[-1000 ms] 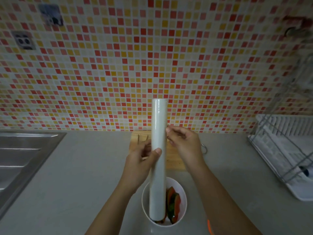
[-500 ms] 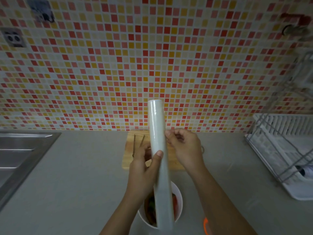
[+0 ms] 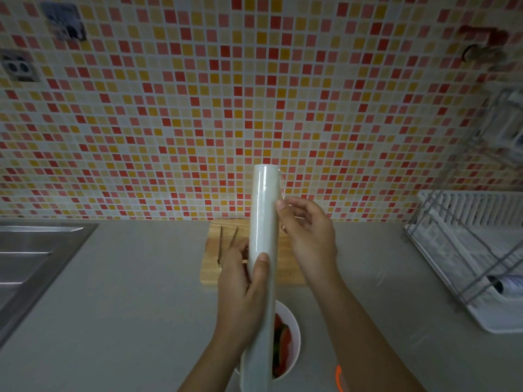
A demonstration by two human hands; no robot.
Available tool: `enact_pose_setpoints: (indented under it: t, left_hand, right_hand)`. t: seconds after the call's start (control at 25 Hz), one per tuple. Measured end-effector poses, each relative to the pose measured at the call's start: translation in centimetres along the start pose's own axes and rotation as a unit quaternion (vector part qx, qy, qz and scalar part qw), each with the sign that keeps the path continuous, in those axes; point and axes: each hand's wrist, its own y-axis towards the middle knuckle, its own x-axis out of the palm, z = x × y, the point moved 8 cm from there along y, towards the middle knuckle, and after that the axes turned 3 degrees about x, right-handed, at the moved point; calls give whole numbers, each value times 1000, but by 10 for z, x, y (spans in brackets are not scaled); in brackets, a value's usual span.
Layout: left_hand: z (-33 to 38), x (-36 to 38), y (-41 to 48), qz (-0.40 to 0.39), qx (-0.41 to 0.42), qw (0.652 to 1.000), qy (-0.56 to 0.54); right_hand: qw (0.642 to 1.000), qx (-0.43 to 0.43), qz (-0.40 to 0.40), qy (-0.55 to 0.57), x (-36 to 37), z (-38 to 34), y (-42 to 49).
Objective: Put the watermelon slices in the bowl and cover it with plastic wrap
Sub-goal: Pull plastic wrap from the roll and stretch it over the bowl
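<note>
Watermelon slices [image 3: 281,339] sit in the bowl [image 3: 294,329]; left hand [image 3: 240,290] grips the wrap roll [image 3: 261,250], right hand [image 3: 307,233] pinches its film edge; covering remains.

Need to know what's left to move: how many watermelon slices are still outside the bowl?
0 in view. The only watermelon slices visible sit in the bowl; the plastic wrap roll hides part of the bowl and cutting board.

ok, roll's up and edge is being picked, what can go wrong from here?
1. The right hand pinches only a thin film corner near the top of the plastic wrap roll; it may tear or cling back.
2. The left hand grips the roll one-handed above the bowl; a slip could drop it onto the watermelon slices.
</note>
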Motion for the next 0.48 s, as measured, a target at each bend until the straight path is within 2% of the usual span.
enact_pose_setpoints:
  t: [0.08, 0.16, 0.24, 0.28, 0.4, 0.48]
  left_hand:
    - [1, -2, -3, 2, 7, 1000, 3]
    - [3, -1, -6, -3, 11, 1000, 4]
    - [5, 1, -9, -10, 22, 1000, 12]
    - [6, 3, -10, -12, 23, 1000, 15]
    - [5, 4, -11, -14, 23, 999, 17]
    - [3, 2, -11, -13, 19, 999, 23]
  right_hand:
    - [1000, -21, 17, -14, -5, -4, -1]
    - [998, 39, 46, 35, -9, 8, -2]
    - [983, 114, 58, 130, -7, 21, -4]
    - [978, 123, 57, 156, -4, 20, -5]
    - [990, 56, 64, 112, -4, 3, 2]
    - [987, 64, 104, 107, -16, 0, 10]
